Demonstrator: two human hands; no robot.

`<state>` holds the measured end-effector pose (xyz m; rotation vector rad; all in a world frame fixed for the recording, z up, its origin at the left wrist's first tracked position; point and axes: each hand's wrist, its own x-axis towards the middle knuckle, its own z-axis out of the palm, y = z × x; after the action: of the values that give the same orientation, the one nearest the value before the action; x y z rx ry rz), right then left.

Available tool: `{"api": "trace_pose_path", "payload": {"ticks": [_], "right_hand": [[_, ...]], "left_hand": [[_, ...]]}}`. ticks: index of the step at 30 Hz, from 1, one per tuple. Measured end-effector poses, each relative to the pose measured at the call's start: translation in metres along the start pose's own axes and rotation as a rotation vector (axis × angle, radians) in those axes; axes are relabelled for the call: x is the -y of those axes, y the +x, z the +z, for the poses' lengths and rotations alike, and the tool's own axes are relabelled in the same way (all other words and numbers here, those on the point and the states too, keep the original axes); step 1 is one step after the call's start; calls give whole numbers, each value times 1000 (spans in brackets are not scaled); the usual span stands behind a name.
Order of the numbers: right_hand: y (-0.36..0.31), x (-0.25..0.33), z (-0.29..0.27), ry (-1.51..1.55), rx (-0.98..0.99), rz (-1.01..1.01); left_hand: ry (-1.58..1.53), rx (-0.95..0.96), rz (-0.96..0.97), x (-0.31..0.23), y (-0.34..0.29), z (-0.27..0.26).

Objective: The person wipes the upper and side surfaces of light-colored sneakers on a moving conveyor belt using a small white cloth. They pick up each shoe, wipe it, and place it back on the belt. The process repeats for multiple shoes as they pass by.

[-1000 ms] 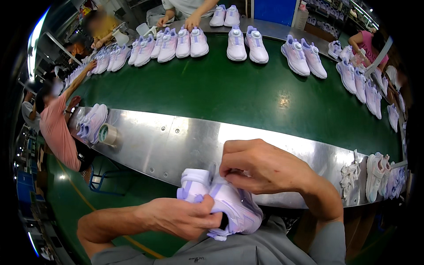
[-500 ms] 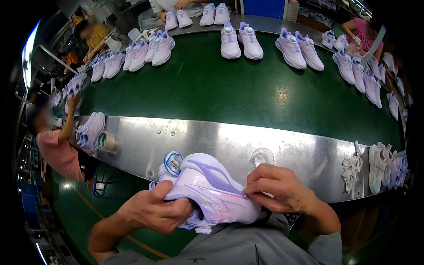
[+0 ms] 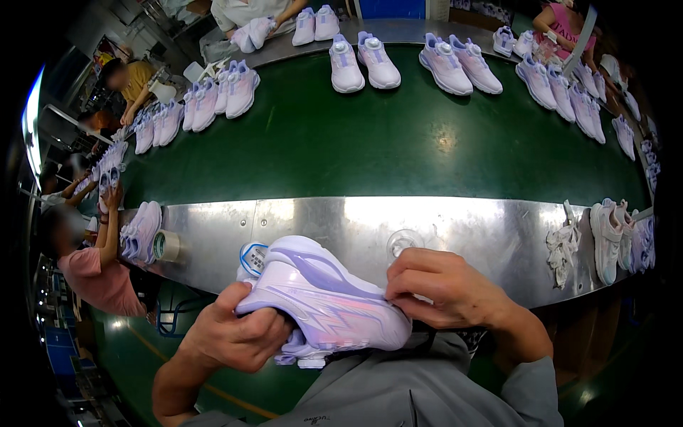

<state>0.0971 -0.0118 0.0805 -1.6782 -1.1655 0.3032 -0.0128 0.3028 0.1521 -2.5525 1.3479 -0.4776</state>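
A white, pink and lilac sneaker (image 3: 333, 302) is tilted on its side above my lap, its sole edge turned up and away from me. My left hand (image 3: 238, 331) is closed around the heel and collar, thumb on top. At the toe, my right hand (image 3: 448, 288) pinches its fingertips together against the sole edge. Whatever lies between those fingertips is too small to make out. Behind the heel, a round blue-edged label (image 3: 253, 257) shows on a whitish item mostly hidden by the sneaker. A small clear round dish (image 3: 403, 240) sits just beyond my right hand.
A metal ledge (image 3: 320, 213) borders the green work surface (image 3: 284, 156). On its left stand a sneaker pair (image 3: 142, 231) and a tape roll (image 3: 168, 245); on its right, a crumpled rag (image 3: 562, 249) and more shoes (image 3: 605, 245). A co-worker in pink (image 3: 103, 277) sits at left.
The view has shifted, so the far shoes appear further left. My hands keep their holds on the sneaker, which has shifted slightly left and up in the picture. A far co-worker now handles a shoe.
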Motion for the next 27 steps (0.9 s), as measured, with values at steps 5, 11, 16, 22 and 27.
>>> {"api": "trace_pose_path", "payload": {"ticks": [5, 11, 16, 22, 27], "right_hand": [[-5, 1, -5, -40, -77, -17], [-8, -1, -2, -175, -221, -87], [-24, -18, -11, -208, -291, -36], [-38, -78, -54, 200, -872, 292], [-37, -136, -91, 344, -1099, 445]], "left_hand": [[-11, -9, -52, 12, -1, -6], [15, -41, -101, 27, 4, -5], [16, -38, -122, 47, 26, 6], [85, -33, -61, 106, 103, 31], [77, 1, 124, 170, 226, 75]]}}
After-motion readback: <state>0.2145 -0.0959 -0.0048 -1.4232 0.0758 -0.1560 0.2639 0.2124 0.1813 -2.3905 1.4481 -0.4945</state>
